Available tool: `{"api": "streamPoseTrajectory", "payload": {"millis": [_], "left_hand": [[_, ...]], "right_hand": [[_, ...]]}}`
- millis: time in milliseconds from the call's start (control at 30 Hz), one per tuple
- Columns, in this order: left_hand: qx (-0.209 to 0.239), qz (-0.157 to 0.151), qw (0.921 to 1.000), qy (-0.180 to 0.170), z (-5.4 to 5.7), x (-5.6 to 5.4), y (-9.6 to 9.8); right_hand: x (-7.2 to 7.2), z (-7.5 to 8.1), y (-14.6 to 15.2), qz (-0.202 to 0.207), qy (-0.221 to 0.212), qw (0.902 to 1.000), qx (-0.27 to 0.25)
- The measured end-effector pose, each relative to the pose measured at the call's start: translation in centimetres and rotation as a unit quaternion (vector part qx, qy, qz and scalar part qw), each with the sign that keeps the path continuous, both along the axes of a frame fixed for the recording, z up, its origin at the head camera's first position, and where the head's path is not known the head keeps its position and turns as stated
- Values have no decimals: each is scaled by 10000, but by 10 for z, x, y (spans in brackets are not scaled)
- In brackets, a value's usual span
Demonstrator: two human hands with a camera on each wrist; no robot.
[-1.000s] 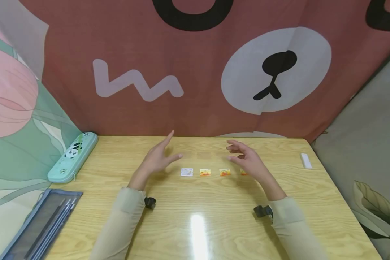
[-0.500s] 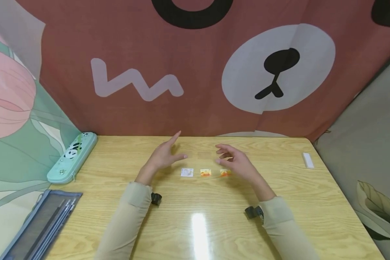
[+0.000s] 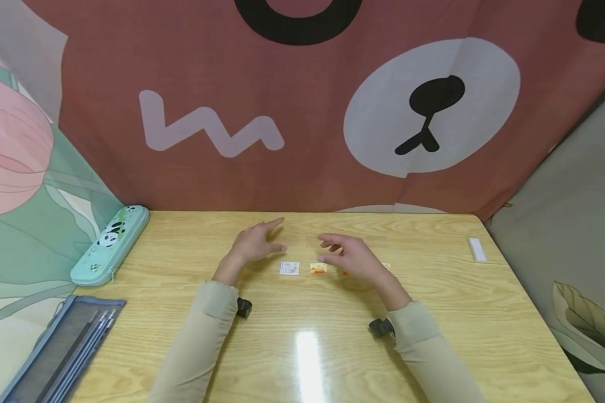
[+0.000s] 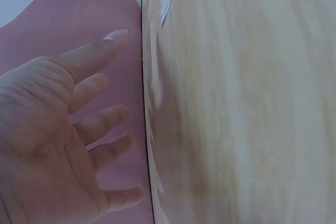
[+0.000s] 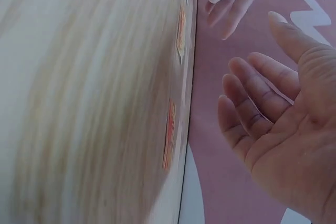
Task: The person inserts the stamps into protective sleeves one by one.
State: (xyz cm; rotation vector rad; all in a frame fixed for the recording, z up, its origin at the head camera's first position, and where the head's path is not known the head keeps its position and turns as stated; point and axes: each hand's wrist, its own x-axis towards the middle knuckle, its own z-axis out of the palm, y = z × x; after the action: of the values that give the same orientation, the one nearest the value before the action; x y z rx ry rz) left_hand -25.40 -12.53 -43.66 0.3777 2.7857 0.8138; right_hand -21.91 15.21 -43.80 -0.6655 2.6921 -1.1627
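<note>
Two empty hands (image 3: 250,244) (image 3: 354,256), fingers loosely extended, hover near small cards (image 3: 289,268) on a wooden table (image 3: 262,352) before red-brown cloth (image 3: 312,179).

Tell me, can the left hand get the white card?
Probably yes: the left hand holds nothing and hovers close by the white card, and nothing covers the card.

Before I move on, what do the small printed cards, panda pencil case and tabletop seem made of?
Small printed cards: probably thin paper or card, lying flat; finish unclear.
Panda pencil case: likely a moulded plastic or foam shell, smooth, with rounded corners.
Tabletop: wood or wood-look laminate, fairly glossy; it shows grain and a bright reflection.
</note>
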Motion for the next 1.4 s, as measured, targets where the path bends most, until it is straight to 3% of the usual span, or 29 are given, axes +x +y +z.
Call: {"api": "streamPoseTrajectory", "payload": {"millis": [100, 333, 567, 833, 967, 1133, 1400], "left_hand": [[-245, -62, 9997, 40, -1, -2, 1], [-149, -2, 9999, 24, -5, -6, 3], [-336, 62, 9993, 141, -9, -8, 5], [-544, -110, 9984, -109, -18, -3, 10], [-514, -103, 9986, 50, -20, -3, 9], [-466, -119, 9988, 131, -18, -8, 5], [-614, -16, 9979, 182, -15, -11, 5]], "right_hand": [[-2, -2, -5, 102, 164, 9997, 113], [-2, -6, -15, 210, 260, 9987, 382], [0, -6, -27, 271, 252, 9979, 532], [3, -12, -36, 271, 285, 9945, 976], [3, -12, -40, 441, 567, 9893, 1266], [1, -9, -43, 561, 1106, 9751, 1837], [-3, -8, -51, 605, 1249, 9673, 2124]]}}
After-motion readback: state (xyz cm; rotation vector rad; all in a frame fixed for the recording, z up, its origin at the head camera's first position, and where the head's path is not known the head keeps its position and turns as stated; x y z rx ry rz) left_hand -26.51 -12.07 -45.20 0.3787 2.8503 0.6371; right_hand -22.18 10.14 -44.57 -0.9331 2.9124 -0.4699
